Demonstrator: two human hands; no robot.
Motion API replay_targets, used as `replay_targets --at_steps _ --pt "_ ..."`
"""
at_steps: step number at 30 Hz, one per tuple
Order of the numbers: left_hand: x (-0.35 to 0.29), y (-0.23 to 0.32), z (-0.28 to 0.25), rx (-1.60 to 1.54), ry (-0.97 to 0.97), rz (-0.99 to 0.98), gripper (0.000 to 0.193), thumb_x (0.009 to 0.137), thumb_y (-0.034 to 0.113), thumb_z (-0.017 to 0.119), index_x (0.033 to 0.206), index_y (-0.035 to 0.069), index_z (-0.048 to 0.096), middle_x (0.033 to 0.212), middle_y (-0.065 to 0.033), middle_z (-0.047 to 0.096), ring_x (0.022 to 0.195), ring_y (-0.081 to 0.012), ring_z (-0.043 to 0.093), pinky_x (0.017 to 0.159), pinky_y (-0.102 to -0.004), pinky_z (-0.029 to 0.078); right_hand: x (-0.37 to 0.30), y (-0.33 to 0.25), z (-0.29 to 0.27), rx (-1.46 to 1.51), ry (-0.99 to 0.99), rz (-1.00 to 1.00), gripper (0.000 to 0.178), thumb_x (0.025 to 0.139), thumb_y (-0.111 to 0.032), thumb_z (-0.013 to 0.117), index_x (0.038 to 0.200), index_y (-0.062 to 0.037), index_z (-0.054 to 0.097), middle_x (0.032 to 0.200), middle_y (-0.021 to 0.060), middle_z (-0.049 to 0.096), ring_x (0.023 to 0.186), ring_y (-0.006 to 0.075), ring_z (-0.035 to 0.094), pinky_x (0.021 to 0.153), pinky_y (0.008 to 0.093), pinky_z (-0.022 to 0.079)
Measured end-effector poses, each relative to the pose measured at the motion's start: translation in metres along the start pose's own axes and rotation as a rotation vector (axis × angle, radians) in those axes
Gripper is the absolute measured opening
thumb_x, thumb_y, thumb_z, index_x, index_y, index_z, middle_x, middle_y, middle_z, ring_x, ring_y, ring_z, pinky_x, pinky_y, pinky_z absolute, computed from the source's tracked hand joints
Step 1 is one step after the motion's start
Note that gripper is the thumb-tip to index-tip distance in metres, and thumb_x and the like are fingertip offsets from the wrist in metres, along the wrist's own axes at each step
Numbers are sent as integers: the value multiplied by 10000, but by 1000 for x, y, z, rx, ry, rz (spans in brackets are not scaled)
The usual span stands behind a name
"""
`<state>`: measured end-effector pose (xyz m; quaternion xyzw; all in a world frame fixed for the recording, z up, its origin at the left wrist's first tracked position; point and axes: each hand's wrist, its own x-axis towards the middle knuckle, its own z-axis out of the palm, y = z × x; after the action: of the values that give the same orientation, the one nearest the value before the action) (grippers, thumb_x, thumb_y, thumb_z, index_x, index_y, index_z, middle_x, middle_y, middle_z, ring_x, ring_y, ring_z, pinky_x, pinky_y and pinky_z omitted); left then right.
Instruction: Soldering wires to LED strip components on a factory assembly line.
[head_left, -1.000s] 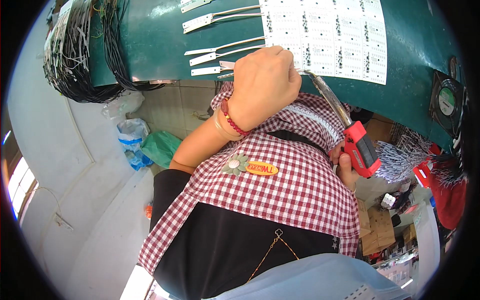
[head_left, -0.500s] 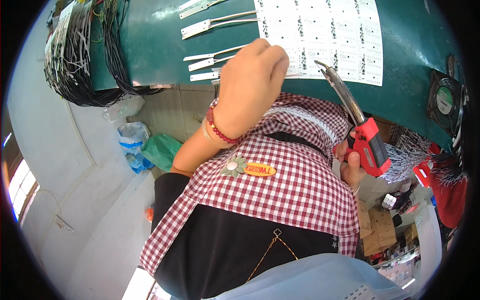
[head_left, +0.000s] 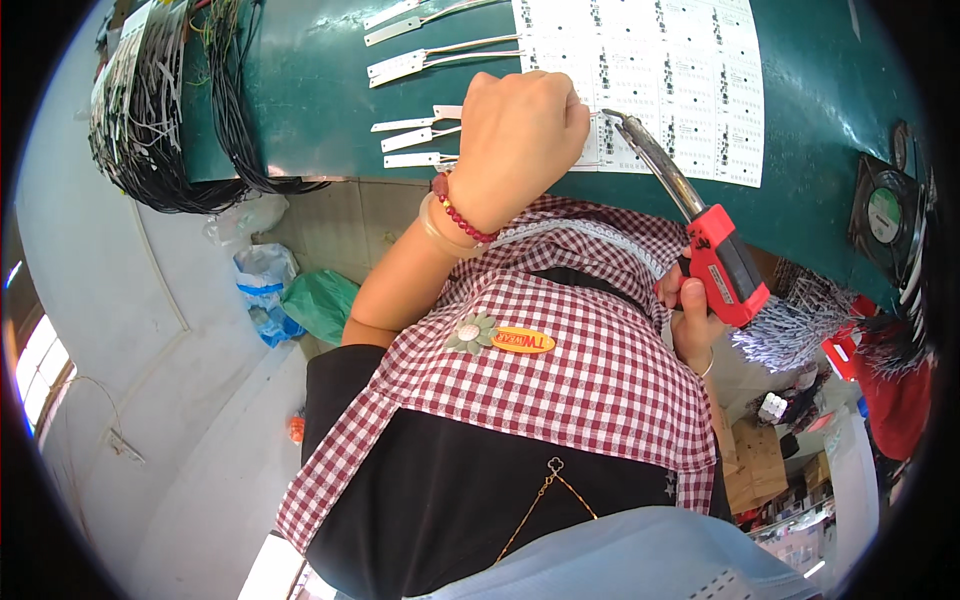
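Observation:
My left hand [head_left: 525,135] is closed in a pinch over the left edge of a white circuit board panel [head_left: 680,90]. A thin wire end shows beyond its fingertips, at the tip of a red soldering iron [head_left: 730,265]. My right hand [head_left: 692,315] grips the iron by its red and black handle, and its metal barrel slants up to the left. Small white strip boards [head_left: 397,68] with pale wires lie left of the panel, some wires reaching its edge. Nearer strips [head_left: 410,160] have their wires partly hidden behind my left hand.
The green table [head_left: 310,90] carries bundles of black wires [head_left: 140,120] at its far left. A small black fan [head_left: 885,210] stands at the right. Below the table are a green plastic bag [head_left: 320,305], bundled grey wires [head_left: 795,325] and cardboard boxes [head_left: 755,465].
The soldering iron has moved left and slightly up, bringing its tip to the wire end by my left fingers. My left hand has turned and shifted slightly right.

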<state>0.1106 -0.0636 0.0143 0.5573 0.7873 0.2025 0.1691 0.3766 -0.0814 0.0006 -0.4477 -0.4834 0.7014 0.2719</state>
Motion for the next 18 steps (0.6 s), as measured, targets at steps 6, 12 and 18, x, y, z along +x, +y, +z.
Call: replay_targets --at_steps 6,12,18 --pt "4 -1 0 -6 -8 29 184 729 162 592 638 4 613 581 -144 589 538 -318 579 537 -376 468 4 3 -4 -18 -47 -15 354 876 -264 567 1070 21 485 679 53 484 551 114 423 519 272 383" --pt "6 -3 2 17 -32 34 179 727 159 595 632 9 614 571 -137 590 529 -305 581 531 -374 465 -2 -2 2 -21 -15 14 369 877 -281 567 1079 12 475 680 45 480 554 112 420 520 268 373" --pt "4 -2 2 42 -35 20 180 735 167 594 628 25 619 571 -115 598 536 -283 580 565 -383 409 -5 -2 2 46 -24 28 220 880 -221 572 865 -6 528 724 13 510 636 91 461 564 232 376"
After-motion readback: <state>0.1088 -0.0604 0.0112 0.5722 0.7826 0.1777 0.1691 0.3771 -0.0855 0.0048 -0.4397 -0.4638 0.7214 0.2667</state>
